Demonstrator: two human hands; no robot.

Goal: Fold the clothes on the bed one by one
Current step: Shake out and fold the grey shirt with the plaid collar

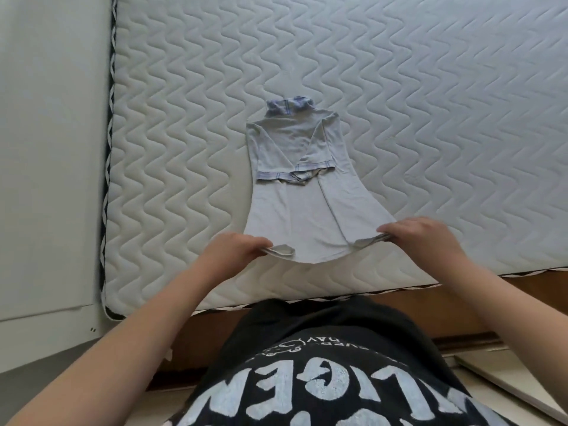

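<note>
Item: one small pale grey-blue soft knit garment (299, 192) with a high collar trimmed in blue, lying flat on the white zigzag-quilted mattress (430, 103), collar pointing away from the person, both side panels already folded inward so that their blue-stitched edges cross near the middle. Risks, as judged: if the two hem corners are lifted unevenly, the bottom edge could land skewed against the collar; the loose inward-folded panels could slip open as the lower half is raised, since nothing pins them; the thin fabric could bunch or crease at the curved hem, which already sags between the two grips; a hard pull toward the person could drag the whole piece toward the near mattress edge. Position relative to hands: the garment lies ahead of both hands, its hem nearest the person. Left hand (236, 250): fingers curled round the left hem corner, pinching it. Right hand (427, 238): fingers curled over the right hem corner, gripping it. Hands well apart, the hem spanning between them. Also present: the person's black printed shirt (307, 379).
</note>
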